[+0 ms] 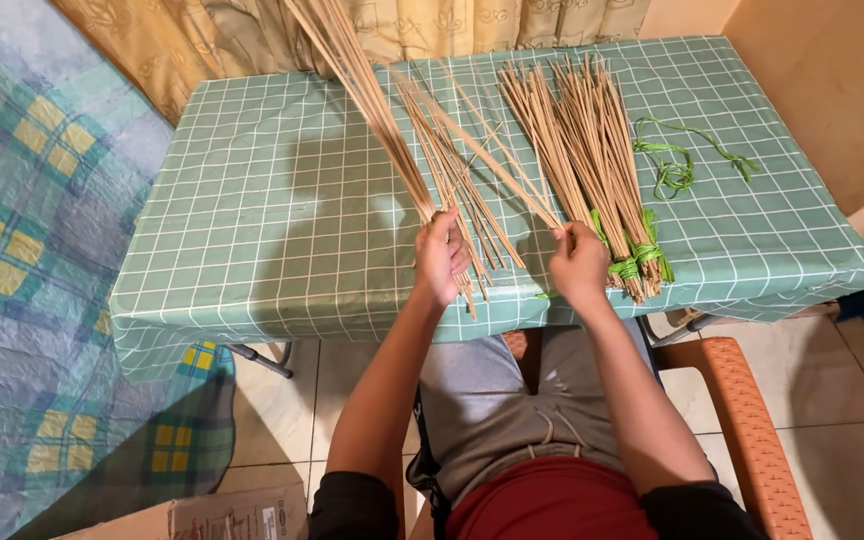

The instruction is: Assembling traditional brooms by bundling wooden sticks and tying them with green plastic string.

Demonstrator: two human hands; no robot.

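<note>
My left hand (441, 256) grips a long bunch of sticks (372, 100); my right hand (578, 262) pinches one stick (492, 165), tied bundle (592, 160) just right.

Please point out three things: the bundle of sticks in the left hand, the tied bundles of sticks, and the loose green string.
bundle of sticks (377, 110), head view, middle of the stems.
tied bundles (592, 150), head view, middle of the sticks.
loose green string (674, 172), head view, its coiled part.
</note>
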